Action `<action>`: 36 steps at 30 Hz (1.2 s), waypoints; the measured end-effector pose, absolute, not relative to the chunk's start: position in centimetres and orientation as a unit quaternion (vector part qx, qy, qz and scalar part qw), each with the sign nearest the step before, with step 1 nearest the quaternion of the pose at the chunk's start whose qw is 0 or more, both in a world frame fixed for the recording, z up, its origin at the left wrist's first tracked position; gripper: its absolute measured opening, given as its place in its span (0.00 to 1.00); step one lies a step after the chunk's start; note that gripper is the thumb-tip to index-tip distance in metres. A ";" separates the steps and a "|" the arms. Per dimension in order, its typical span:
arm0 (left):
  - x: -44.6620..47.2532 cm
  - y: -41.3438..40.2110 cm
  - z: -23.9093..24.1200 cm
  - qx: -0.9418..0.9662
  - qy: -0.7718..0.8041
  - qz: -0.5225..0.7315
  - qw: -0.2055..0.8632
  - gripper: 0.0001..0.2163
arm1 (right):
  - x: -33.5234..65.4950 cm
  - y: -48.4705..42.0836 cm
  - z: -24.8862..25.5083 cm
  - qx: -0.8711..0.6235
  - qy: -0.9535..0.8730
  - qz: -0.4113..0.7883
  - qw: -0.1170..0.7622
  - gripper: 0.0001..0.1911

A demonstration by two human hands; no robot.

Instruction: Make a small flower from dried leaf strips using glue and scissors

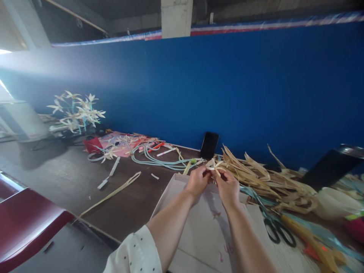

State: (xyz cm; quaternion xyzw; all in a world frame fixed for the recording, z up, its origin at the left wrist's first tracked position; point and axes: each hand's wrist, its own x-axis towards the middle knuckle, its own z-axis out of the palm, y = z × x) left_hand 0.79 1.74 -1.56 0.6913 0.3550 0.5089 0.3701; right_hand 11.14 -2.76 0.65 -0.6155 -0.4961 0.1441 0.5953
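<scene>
A pale husk-like flower (216,166) with narrow pointed petals is pinched between my two hands, over the far edge of a shallow white box (196,231). My left hand (196,182) grips it from the left with thumb and fingertips. On the other side, my right hand (228,187) is closed on its base; the fingers partly hide where they meet. Dried corn husks (256,174) lie in a heap just right of my hands. Behind the flower, a black phone (209,145) leans against the blue wall.
Scissors (280,232) and a yellow glue gun (315,242) lie at right, near a white bowl (338,203) and a dark cylinder (331,168). Pale blue tubing (155,163) curls left of the box. Finished flowers stand in a red pot (92,144). A red chair (31,223) is at lower left.
</scene>
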 end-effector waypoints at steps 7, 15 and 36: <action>0.8 1.5 -1.4 0.693 0.365 0.504 0.364 0.07 | 11.1 -3.0 1.1 -0.622 -0.507 0.133 0.582 0.20; 0.6 1.5 -1.1 0.698 0.384 0.505 0.334 0.06 | 11.4 -2.5 0.2 -0.603 -0.513 0.145 0.594 0.19; 0.6 1.9 -0.6 0.543 0.394 0.569 0.475 0.07 | 11.0 -2.3 0.1 -0.583 -0.498 0.198 0.610 0.23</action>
